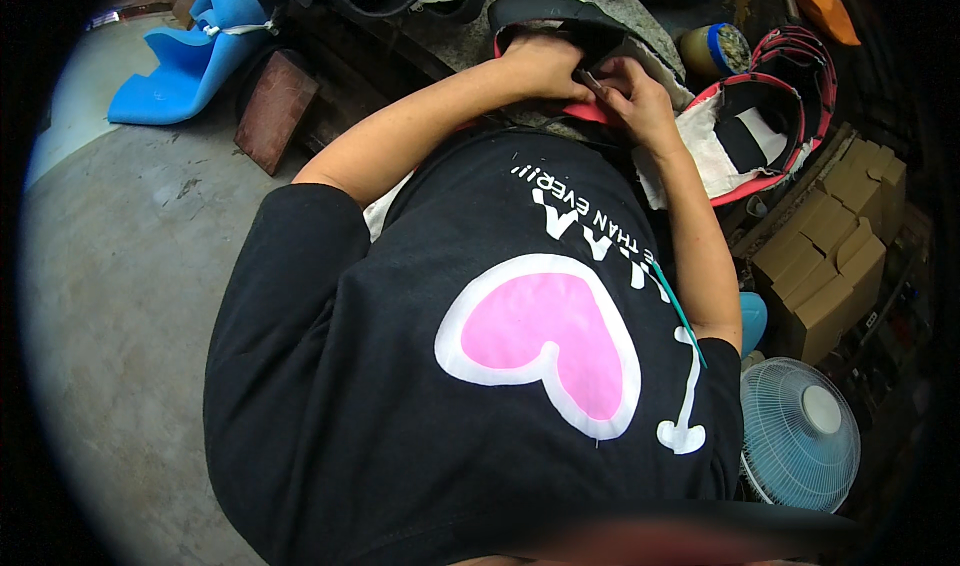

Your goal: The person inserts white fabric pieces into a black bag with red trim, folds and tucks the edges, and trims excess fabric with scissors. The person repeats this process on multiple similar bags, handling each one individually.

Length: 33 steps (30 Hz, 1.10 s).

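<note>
Left of the blue-rimmed jar (701,54), the black-and-red piece (545,8) has the left hand (545,68) and right hand (640,101) at its opening; I cannot tell whether either grip is closed (folds hide fingertips); I'd hold that edge taut, unpuckered; below the jar, the black shirt (370,396) bears white lettering (552,222).

jar (712,53) right of right hand (645,104), boxes (822,258) farther right, fan (800,434) near boxes

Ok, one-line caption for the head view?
Left hand and right hand on a black and red cloth piece, boxes and fan to the right.
</note>
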{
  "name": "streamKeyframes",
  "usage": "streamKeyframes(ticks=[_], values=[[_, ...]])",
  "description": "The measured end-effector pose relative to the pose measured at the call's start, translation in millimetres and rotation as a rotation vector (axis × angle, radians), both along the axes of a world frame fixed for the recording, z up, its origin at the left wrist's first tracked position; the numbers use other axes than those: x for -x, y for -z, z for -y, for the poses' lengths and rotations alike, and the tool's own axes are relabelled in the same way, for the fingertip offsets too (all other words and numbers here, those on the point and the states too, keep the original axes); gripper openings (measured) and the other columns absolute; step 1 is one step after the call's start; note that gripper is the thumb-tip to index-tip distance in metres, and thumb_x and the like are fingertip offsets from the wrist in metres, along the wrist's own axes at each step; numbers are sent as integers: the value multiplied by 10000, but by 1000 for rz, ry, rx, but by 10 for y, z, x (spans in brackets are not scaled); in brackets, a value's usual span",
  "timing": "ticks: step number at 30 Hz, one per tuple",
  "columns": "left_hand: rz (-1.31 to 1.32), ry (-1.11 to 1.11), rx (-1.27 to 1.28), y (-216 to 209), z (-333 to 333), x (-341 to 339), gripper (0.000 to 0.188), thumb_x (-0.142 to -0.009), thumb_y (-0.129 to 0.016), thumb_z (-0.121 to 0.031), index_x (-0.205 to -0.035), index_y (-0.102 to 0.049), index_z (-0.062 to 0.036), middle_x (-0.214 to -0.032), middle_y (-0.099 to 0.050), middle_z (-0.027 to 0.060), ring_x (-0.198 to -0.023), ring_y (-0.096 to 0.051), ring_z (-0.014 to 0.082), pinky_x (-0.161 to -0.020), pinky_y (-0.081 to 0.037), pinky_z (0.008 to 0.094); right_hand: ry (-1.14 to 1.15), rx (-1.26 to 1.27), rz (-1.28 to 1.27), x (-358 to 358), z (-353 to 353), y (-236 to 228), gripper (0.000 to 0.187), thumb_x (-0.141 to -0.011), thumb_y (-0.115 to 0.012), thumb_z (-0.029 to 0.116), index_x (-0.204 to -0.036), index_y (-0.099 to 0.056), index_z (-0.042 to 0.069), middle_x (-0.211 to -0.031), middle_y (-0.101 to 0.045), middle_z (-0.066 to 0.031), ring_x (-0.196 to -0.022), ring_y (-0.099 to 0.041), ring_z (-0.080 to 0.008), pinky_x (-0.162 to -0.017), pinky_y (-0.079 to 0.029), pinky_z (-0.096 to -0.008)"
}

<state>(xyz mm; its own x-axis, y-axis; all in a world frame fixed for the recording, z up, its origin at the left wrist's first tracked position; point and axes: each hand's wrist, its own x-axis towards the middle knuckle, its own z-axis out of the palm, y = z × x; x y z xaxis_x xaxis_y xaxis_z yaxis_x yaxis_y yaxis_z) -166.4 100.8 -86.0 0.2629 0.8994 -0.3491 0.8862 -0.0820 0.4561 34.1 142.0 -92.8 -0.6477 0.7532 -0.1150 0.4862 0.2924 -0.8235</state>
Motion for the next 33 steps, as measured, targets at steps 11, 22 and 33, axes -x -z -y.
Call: streamKeyframes(ticks=[11, 22, 33], values=[[56, -117, -621, 234, -148, -27, 190, -720, -633, -198, -820, -659, -39, -815, -651, 148, -820, -652, 354, -705, -529, 478, 2, -158, 87, 22, -190, -94, 308, -841, -604, 79, -1146, -570, 52, -994, -700, -129, -910, -701, -242, -794, -531, -335], [144, -9, -138, 443, -151, 281, 504, -851, -588, -213, -1350, -521, -198, -1259, -588, 177, -1136, -574, 351, -960, -472, 425, -233, -5, 145, 53, -279, -58, 399, -814, -539, 95, -1207, -556, 28, -1051, -675, -138, -974, -646, -237, -867, -490, -321], [222, 112, -234, 310, -108, 279, 205, -824, -562, -170, -990, -645, -83, -884, -662, 189, -849, -635, 384, -745, -499, 471, -74, 29, 120, 132, -401, 42, 308, -868, -576, 123, -1147, -565, -9, -1026, -679, -127, -967, -650, -205, -857, -489, -308]])
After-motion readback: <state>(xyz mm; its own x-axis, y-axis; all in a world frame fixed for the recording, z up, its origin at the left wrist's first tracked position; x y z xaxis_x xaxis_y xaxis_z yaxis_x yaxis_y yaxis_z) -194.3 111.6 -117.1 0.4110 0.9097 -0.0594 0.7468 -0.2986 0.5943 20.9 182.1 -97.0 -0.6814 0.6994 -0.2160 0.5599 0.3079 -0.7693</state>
